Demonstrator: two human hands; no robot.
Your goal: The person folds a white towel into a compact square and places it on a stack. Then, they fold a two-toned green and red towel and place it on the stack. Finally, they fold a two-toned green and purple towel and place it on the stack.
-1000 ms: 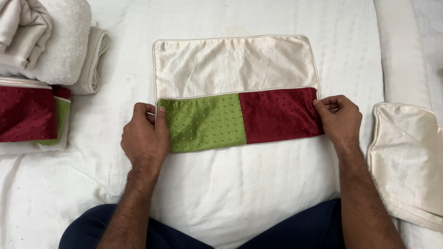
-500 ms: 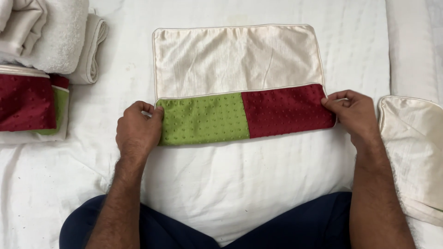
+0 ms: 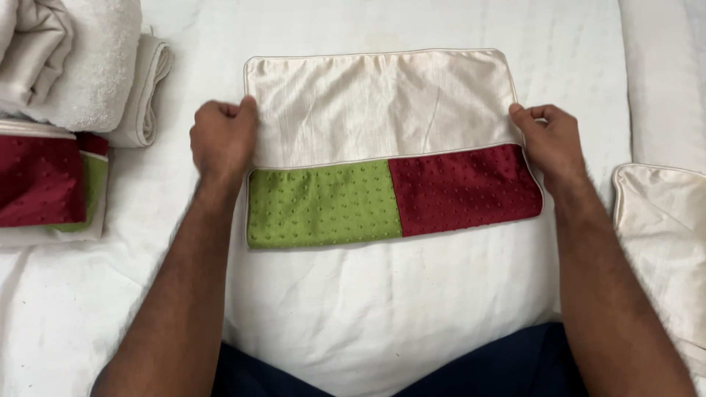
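Both hands sit farther up the sides of the cushion cover [image 3: 382,110] than a second ago. The left hand [image 3: 223,138] has left the near-left corner of the green patch [image 3: 323,204] and now rests at the left edge of the cream part, just above the piped seam. The right hand [image 3: 550,143] has climbed likewise from the end of the red patch [image 3: 463,190] to the cream right edge. The patches now lie fully uncovered, and the folded cover looks flatter and more squared.
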